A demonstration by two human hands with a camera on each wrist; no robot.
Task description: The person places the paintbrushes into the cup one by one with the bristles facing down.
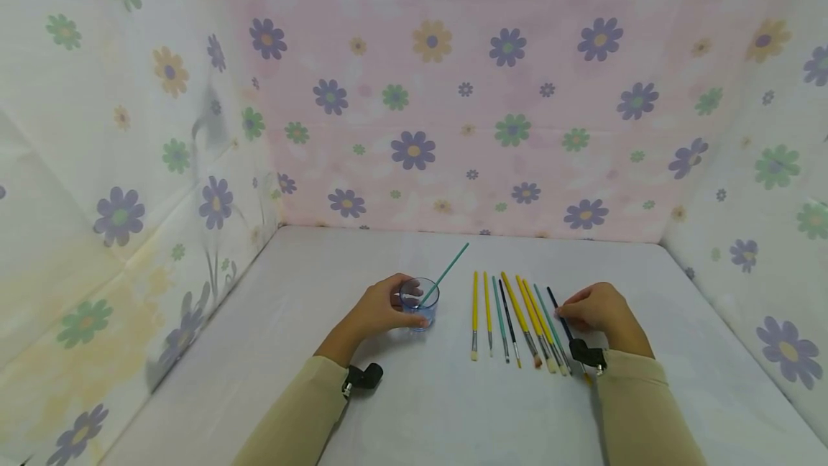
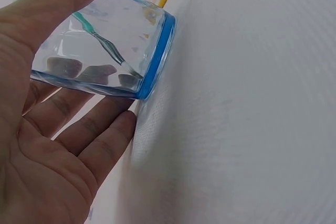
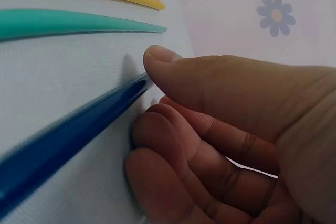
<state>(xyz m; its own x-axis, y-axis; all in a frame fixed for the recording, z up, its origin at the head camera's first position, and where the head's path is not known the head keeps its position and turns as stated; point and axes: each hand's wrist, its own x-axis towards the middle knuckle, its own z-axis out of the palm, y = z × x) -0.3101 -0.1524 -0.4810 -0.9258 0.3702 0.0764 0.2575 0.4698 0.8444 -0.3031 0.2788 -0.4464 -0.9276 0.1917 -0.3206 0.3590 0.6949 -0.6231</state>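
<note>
A clear cup (image 2: 121, 30) with a blue base stands on the white table (image 1: 453, 408), one green paintbrush (image 1: 445, 272) leaning inside it. The left hand (image 1: 382, 308) curls thumb and fingers round the cup. Right of the laid-out brushes (image 1: 518, 313), the right hand (image 1: 598, 311) pinches a dark brush (image 3: 68, 132). Flower-patterned walls (image 1: 466, 121) enclose three sides.

Site: makeshift booth; flower-printed sheets (image 1: 466, 121) are walling in a white tabletop (image 1: 491, 408) on three sides.
</note>
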